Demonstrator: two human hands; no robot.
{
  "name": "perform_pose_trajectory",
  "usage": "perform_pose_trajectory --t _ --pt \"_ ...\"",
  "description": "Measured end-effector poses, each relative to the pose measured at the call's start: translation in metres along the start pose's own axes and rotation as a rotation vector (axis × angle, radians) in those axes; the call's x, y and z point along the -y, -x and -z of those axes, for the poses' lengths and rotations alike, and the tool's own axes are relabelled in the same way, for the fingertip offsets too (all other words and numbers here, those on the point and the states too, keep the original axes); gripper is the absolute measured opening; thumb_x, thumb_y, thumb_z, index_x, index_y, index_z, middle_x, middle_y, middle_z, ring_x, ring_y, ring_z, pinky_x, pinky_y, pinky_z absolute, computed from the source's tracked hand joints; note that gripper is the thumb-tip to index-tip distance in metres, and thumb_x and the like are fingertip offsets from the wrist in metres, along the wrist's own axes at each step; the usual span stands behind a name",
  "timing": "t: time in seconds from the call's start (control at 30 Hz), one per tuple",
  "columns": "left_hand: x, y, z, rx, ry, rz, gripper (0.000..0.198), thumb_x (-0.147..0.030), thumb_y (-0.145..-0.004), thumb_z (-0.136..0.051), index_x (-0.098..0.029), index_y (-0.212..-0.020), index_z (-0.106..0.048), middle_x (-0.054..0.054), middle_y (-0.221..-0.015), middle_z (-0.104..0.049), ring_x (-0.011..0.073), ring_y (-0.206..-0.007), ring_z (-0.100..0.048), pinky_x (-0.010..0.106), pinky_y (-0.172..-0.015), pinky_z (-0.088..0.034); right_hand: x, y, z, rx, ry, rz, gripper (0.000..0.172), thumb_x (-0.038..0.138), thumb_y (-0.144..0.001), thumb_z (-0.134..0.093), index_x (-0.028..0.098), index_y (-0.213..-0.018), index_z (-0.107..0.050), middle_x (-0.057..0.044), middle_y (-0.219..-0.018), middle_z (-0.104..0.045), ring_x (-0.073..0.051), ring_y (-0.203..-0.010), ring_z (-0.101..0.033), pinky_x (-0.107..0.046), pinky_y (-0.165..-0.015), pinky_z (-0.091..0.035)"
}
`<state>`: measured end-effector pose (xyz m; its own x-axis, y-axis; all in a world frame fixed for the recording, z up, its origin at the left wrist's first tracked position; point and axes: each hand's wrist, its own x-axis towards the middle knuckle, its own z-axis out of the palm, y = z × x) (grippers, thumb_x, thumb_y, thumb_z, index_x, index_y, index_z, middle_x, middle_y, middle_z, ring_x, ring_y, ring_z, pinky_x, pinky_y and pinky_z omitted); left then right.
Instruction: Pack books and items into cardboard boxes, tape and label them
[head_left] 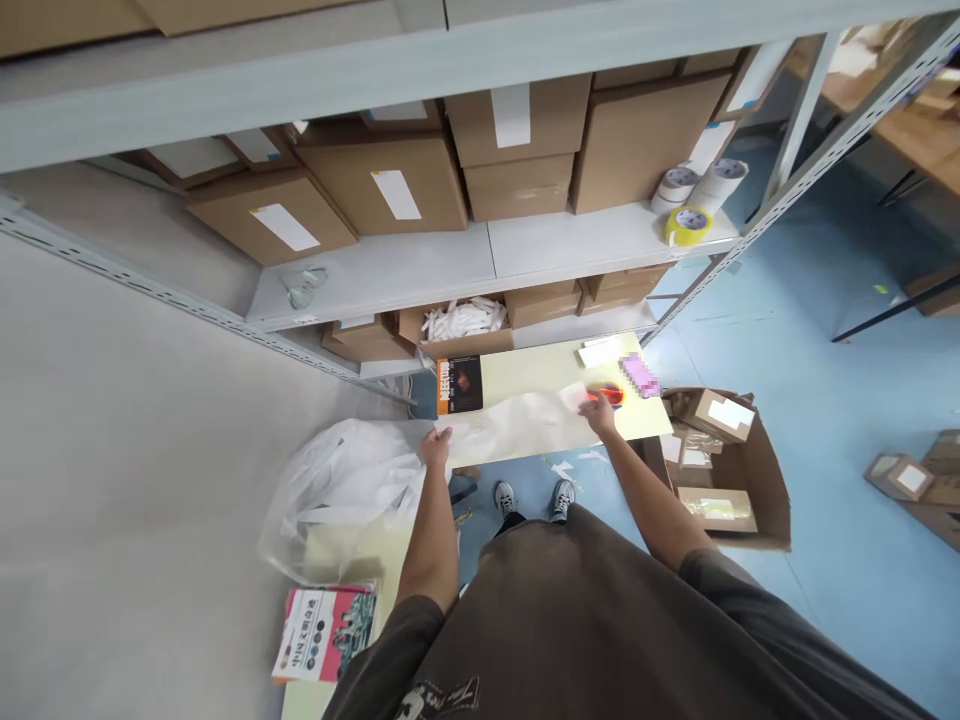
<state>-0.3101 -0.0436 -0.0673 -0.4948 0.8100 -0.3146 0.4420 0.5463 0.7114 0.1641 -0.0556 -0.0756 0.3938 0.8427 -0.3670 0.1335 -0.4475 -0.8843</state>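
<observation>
A long strip of white, translucent wrapping film (517, 425) stretches between my hands above the pale yellow table (641, 420). My left hand (435, 447) pinches its left end, beside a bulky white plastic heap (352, 465). At the other end, my right hand (598, 412) has its fingers closed on the film. Just beyond those fingers is a round orange and yellow object (616, 396), partly covered, whose kind I cannot make out. Behind the film lies a black book (466, 385) with an orange side band; its lower edge meets the film.
A pink item (640, 375) and white papers (600, 351) lie at the table's right. An open carton (772, 500) of parcels stands on the floor. Tape rolls (688, 226) and cardboard boxes (517, 130) fill the shelves ahead. More books (326, 635) lie at lower left.
</observation>
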Motion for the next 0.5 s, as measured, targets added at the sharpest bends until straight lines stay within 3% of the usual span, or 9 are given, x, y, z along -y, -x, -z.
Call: perform_pose_trajectory --t 0.1,0.2,0.3,0.4,0.5 --pt "0.017 -0.011 -0.005 0.077 -0.11 0.019 0.026 -0.04 -0.084 -0.07 -0.023 -0.067 -0.059 0.002 -0.063 -0.064 0.0236 -0.074 -0.067 0.031 -0.072 -0.049 -0.021 0.005 -0.029 0.02 0.085 -0.05 0.052 0.027 -0.067 -0.072 0.022 -0.119 -0.067 -0.002 -0.082 -0.079 -0.025 -0.079 -0.077 -0.038 -0.084 -0.061" --pt "0.037 -0.022 -0.015 0.122 -0.131 0.054 0.025 -0.04 -0.087 -0.066 -0.024 -0.07 -0.058 0.005 -0.07 -0.067 0.0256 -0.078 -0.068 0.032 -0.075 -0.049 -0.036 0.006 -0.057 0.047 0.152 -0.116 0.033 0.029 -0.07 -0.067 0.022 -0.102 -0.07 -0.003 -0.082 -0.079 -0.024 -0.079 -0.077 -0.036 -0.082 -0.06" --pt "0.058 -0.035 -0.026 0.154 -0.17 0.085 0.025 -0.043 -0.087 -0.064 -0.025 -0.071 -0.056 0.007 -0.075 -0.069 0.029 -0.084 -0.069 0.035 -0.078 -0.05 -0.046 0.004 -0.076 -0.021 0.297 -0.154 0.018 0.031 -0.073 -0.062 0.023 -0.088 -0.07 -0.005 -0.085 -0.079 -0.024 -0.083 -0.075 -0.034 -0.082 -0.058" --pt "0.074 -0.047 -0.035 0.155 -0.203 0.111 0.025 -0.045 -0.089 -0.062 -0.026 -0.073 -0.056 0.009 -0.079 -0.068 0.0311 -0.088 -0.068 0.037 -0.081 -0.05 -0.051 -0.001 -0.08 -0.095 0.51 -0.181 0.015 0.032 -0.079 -0.06 0.022 -0.083 -0.071 -0.01 -0.09 -0.079 -0.026 -0.09 -0.072 -0.034 -0.085 -0.055" --pt "0.082 -0.054 -0.046 0.178 -0.207 0.112 0.027 -0.046 -0.09 -0.062 -0.026 -0.073 -0.055 0.007 -0.076 -0.066 0.0294 -0.085 -0.067 0.036 -0.079 -0.049 -0.054 -0.011 -0.069 -0.113 0.641 -0.143 0.019 0.034 -0.083 -0.061 0.021 -0.088 -0.074 -0.014 -0.106 -0.079 -0.028 -0.099 -0.071 -0.034 -0.089 -0.053"
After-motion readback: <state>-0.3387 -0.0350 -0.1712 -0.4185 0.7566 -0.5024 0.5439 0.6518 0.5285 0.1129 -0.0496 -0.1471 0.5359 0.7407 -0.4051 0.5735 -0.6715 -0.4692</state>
